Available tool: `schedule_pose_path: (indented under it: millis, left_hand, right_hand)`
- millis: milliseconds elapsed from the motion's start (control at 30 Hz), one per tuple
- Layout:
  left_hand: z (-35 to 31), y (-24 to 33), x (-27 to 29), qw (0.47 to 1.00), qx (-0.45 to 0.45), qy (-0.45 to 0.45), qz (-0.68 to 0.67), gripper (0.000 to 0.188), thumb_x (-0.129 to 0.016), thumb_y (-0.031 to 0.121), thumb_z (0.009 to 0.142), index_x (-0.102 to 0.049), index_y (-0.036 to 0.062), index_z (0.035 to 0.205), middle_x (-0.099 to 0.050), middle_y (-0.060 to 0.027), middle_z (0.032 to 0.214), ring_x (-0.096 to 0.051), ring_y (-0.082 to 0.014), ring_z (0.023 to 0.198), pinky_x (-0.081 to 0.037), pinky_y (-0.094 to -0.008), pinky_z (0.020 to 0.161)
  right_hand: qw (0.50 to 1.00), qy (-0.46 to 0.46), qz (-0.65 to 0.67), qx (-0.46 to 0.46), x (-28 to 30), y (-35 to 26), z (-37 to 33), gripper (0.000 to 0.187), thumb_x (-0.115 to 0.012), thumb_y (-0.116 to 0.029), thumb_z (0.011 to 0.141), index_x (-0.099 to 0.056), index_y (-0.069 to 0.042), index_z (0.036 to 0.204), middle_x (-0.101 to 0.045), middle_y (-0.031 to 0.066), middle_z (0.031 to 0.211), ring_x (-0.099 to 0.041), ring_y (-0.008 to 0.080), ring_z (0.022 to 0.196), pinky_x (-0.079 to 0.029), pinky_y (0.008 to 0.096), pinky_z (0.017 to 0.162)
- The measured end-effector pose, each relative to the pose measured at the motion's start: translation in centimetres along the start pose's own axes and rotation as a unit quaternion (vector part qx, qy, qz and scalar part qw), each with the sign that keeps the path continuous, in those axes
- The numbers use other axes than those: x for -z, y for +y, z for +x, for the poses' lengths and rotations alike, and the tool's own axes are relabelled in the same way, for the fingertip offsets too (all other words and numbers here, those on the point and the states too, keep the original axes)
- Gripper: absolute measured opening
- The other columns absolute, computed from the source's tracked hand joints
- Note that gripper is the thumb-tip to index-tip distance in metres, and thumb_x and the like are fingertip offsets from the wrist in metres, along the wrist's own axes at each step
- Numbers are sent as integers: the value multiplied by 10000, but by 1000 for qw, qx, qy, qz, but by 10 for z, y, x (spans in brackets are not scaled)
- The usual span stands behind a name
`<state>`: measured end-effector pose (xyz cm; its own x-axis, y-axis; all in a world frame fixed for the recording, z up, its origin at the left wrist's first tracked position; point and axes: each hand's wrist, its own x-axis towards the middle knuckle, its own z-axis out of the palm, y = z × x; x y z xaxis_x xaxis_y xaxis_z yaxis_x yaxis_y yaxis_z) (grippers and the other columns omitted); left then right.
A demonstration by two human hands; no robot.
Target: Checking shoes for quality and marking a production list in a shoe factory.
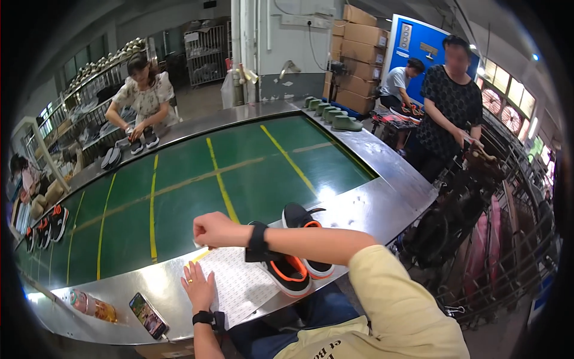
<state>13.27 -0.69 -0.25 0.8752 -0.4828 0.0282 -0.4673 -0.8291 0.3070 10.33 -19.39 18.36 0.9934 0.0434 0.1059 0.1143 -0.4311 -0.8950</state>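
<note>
White rectangular paper sheet: likely flimsy; hold edges. Left hand: flat, empty, at its left; right hand: curled, contents unclear.

Covering part of orange-trimmed shoes, right of printed sheet, with right forearm. Curling fingertips of right hand out of sight, above sheet. Leaving print unreadably small. Running left forearm off lower edge, below sheet.

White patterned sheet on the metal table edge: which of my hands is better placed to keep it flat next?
Probably your left hand: it's spread at the sheet's left edge, while your right hand is curled near the far edge.
</note>
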Motion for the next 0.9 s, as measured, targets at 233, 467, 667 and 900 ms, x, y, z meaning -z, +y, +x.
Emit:
schedule_pose_path:
  millis: [233,467,667,900]
  left_hand:
    - [6,-23,11,993,-29,89,-73,540,-612,284,828,-457,26,1276,-377,-162,1397,-305,-341,1308,-232,-466,1064]
    - [-28,108,43,914,-26,7,-404,579,-724,313,784,-508,17,1233,-583,-156,1119,-615,-171,793,-504,-309,683]
    - [-40,153,17,941,41,-57,-332,923,-699,480,751,-249,-16,1387,-514,-288,1211,-666,-296,855,-535,-332,590]
    - [-32,180,14,951,11,-83,-299,720,-521,197,830,-145,32,1422,-596,-252,1074,-657,-254,615,-547,-340,592]
  right_hand:
    - [978,-39,15,-203,63,11,-145,106,-645,-102,806,-588,-15,783,-630,46,669,-616,102,527,-513,236,456]
    - [963,4,-26,-269,61,40,-185,66,-629,-79,791,-618,-14,791,-640,48,635,-612,121,489,-506,264,441]
    - [956,-61,-235,-161,45,62,-167,113,-671,-115,734,-638,-15,774,-647,114,680,-638,227,608,-507,350,589]
    - [922,-32,-373,-102,18,88,-146,166,-581,-115,726,-651,34,746,-629,223,736,-627,386,739,-502,446,682]
